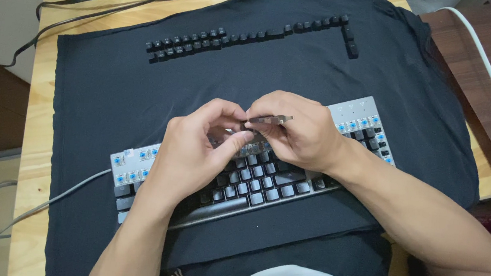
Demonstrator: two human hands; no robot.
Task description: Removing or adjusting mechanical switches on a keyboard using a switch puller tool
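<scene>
Pinching a slim metal keycap puller [270, 120] over the middle of the mechanical keyboard [354, 116], the right hand [298, 131] had it gripped tight, while the left hand [196, 148] closed its fingertips on a keycap at the tool's tip. Removed keycaps [219, 38] lay in rows far off on the black cloth [97, 98].

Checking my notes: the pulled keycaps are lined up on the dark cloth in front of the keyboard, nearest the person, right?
Not quite. The head view shows the pulled keycaps lined up on the dark cloth beyond the keyboard, on its far side from the person.
</scene>
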